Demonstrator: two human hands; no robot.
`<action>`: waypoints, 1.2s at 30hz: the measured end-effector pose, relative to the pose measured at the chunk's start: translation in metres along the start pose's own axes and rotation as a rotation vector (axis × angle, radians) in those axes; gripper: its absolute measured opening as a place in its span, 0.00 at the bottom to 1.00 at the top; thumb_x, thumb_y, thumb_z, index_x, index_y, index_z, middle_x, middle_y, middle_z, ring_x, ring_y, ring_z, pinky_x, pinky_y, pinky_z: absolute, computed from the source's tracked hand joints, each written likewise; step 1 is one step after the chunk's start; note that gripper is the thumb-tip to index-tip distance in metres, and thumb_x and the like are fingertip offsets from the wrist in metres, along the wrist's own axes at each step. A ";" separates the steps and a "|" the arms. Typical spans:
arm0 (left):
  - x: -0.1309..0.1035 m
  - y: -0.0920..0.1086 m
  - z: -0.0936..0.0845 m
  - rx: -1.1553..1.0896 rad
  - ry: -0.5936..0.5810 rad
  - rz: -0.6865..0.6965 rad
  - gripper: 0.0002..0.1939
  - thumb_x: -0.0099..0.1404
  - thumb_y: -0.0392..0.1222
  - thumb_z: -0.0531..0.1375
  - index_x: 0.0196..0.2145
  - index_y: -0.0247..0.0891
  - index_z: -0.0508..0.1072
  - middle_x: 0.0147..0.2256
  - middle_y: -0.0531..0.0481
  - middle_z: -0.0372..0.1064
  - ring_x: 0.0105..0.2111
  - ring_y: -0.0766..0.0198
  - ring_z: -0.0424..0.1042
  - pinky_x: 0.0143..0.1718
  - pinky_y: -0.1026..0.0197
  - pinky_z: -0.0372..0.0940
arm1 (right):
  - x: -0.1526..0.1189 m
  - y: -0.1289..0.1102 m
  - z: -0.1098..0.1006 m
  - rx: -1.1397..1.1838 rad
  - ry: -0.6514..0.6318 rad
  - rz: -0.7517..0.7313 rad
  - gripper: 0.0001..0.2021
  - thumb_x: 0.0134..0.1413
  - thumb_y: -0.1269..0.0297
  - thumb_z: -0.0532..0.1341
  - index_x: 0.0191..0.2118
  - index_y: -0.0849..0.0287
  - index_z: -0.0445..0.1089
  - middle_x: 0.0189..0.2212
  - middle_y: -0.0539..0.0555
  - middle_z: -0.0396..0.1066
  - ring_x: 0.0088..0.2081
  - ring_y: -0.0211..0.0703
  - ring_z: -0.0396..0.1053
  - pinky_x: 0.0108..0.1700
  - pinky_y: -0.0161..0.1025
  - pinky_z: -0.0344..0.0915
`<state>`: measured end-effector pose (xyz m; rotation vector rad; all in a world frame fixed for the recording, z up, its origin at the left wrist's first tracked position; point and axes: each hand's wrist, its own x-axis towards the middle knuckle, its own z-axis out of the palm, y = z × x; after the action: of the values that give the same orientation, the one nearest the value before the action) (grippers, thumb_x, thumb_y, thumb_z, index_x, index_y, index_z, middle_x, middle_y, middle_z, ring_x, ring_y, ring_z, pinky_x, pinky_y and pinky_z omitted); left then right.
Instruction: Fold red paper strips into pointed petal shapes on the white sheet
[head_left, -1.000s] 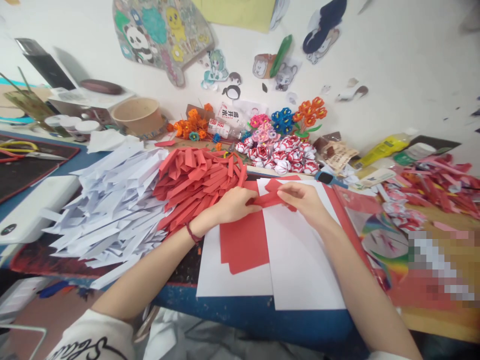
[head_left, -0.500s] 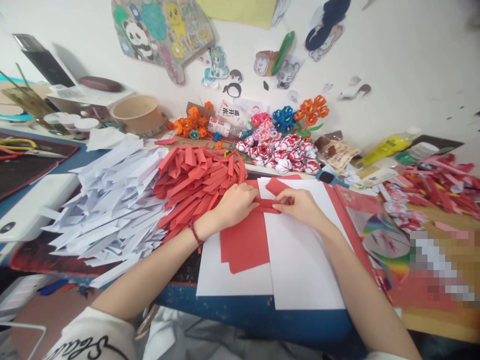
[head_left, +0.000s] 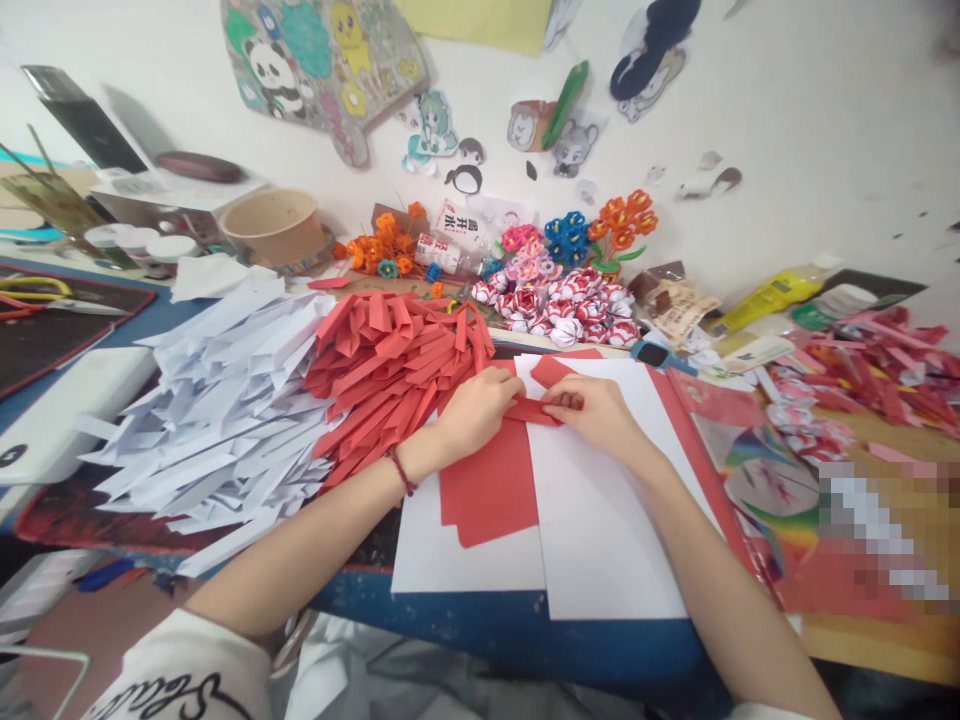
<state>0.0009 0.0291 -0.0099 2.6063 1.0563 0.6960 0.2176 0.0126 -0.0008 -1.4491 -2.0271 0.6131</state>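
A narrow folded red paper strip (head_left: 534, 410) is held between both hands, above the sheets. My left hand (head_left: 484, 405) is closed on its left end, and my right hand (head_left: 589, 408) pinches the right end. Beneath them lie red paper (head_left: 491, 485) and white sheets (head_left: 607, 530). Another small red piece (head_left: 551, 371) rests just beyond my right hand. A heap of folded red strips (head_left: 390, 365) is beside my left hand, and folded white strips (head_left: 225, 400) are piled further left.
Paper flowers (head_left: 577, 305) stand along the wall behind the hands. A round tub (head_left: 270, 225) is at the back left, and a white device (head_left: 75, 415) lies at the left. Pink and red scraps (head_left: 885, 365) cover the right side, near a yellow bottle (head_left: 776, 298).
My left wrist has shifted slightly, and the strip now tilts down toward its right end. Both hands keep their hold on it.
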 end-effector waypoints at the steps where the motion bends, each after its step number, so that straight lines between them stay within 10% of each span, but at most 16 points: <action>1: 0.000 0.000 0.000 0.003 0.001 0.002 0.10 0.66 0.31 0.52 0.40 0.36 0.72 0.37 0.47 0.69 0.39 0.60 0.68 0.40 0.60 0.65 | 0.000 -0.001 0.000 -0.013 0.002 -0.009 0.04 0.48 0.64 0.64 0.30 0.57 0.75 0.27 0.50 0.72 0.26 0.39 0.65 0.30 0.38 0.61; 36: -0.002 0.004 -0.013 0.472 -0.100 0.395 0.10 0.70 0.33 0.51 0.40 0.31 0.72 0.36 0.42 0.70 0.38 0.58 0.66 0.34 0.58 0.62 | -0.019 -0.028 0.003 -0.509 0.068 -0.391 0.10 0.62 0.70 0.55 0.40 0.57 0.74 0.38 0.55 0.73 0.41 0.47 0.66 0.43 0.44 0.61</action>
<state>-0.0050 0.0254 0.0024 3.2709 0.7514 0.4184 0.2013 -0.0140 0.0115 -1.2462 -2.4290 -0.1255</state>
